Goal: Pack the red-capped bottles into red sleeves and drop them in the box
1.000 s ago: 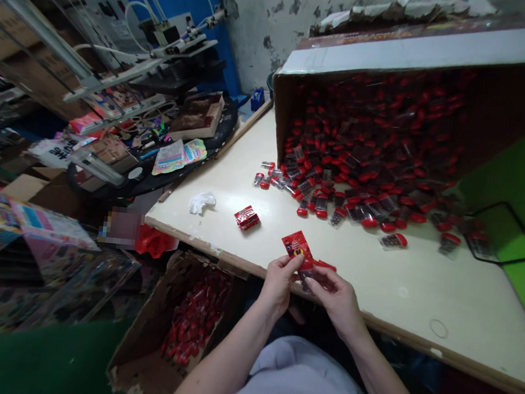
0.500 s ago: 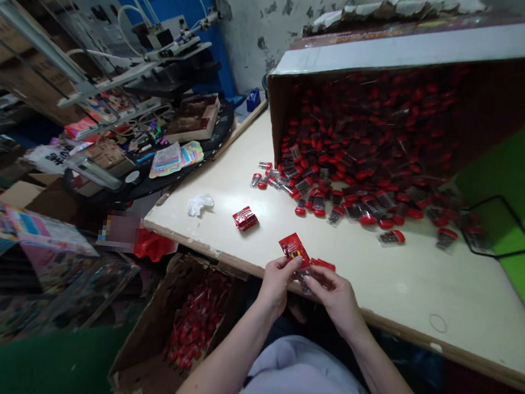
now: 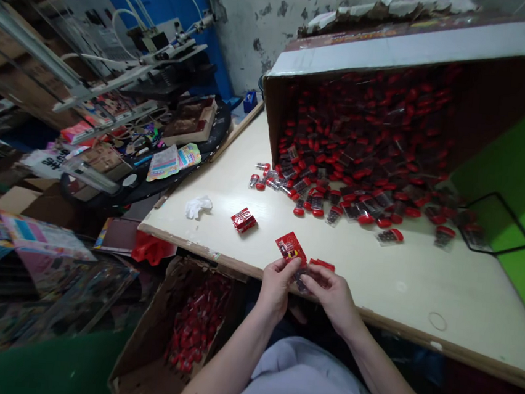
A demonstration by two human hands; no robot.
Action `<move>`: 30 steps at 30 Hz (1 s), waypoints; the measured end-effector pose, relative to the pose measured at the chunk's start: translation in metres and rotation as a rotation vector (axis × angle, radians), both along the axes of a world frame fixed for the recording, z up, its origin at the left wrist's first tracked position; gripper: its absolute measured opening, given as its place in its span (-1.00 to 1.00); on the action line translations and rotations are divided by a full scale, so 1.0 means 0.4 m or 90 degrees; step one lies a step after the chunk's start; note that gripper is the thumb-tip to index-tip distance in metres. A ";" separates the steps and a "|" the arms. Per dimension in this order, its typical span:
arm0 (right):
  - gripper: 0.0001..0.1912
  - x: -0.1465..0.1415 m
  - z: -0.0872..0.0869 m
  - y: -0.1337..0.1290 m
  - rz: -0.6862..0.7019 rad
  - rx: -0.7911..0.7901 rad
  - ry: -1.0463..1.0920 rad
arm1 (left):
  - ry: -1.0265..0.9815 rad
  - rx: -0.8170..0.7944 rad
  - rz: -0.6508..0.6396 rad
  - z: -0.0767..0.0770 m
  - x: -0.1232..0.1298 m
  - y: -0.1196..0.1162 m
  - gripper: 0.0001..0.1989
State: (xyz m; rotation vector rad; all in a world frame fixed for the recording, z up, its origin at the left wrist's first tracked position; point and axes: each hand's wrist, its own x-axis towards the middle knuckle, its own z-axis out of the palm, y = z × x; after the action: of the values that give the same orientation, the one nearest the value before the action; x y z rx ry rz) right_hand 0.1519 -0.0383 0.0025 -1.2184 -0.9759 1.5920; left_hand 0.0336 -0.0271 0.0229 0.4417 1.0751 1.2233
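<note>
My left hand [image 3: 276, 287] pinches a red printed card packet [image 3: 291, 247] at the table's front edge. My right hand [image 3: 333, 295] grips a clear blister packet [image 3: 303, 279] right beside it, and a strip of red card [image 3: 322, 265] shows above those fingers. The fingers hide much of the blister. A large cardboard box [image 3: 398, 43] lies tipped on the cream table [image 3: 421, 286], spilling several red-capped blister packets [image 3: 335, 210] toward my hands. A red bundled pack [image 3: 244, 220] and a white glove [image 3: 198, 207] lie to the left.
Below the table's edge, an open cardboard box [image 3: 143, 328] holds red packets. A round black table [image 3: 137, 188] crowded with papers and small items stands left, with a machine [image 3: 165, 45] behind it. Printed card stacks [image 3: 30, 243] sit lower left, and a red bag [image 3: 150, 248] hangs by the table corner.
The red card packet has tilted slightly toward the left between my hands. The whole view has drifted a little, while the loose packets on the table stay in place.
</note>
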 end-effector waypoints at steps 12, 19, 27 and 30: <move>-0.64 -0.014 -0.001 -0.003 0.007 -0.007 0.017 | 0.015 -0.025 0.005 -0.005 -0.003 -0.010 -0.71; -0.68 -0.032 0.011 0.011 -0.018 -0.007 0.054 | -0.039 -0.023 0.016 0.006 -0.019 -0.001 -0.73; -0.74 -0.016 0.005 0.003 0.044 0.011 0.009 | -0.044 -0.011 0.036 0.018 -0.032 0.018 -0.76; -0.74 -0.017 0.005 -0.004 0.031 0.001 0.002 | -0.039 -0.021 0.041 0.020 -0.017 0.006 -0.76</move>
State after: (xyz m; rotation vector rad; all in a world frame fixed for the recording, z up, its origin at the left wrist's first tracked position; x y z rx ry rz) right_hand 0.1453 -0.0401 0.0047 -1.1991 -1.0114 1.6309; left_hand 0.0270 -0.0246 0.0311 0.3444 1.0631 1.2669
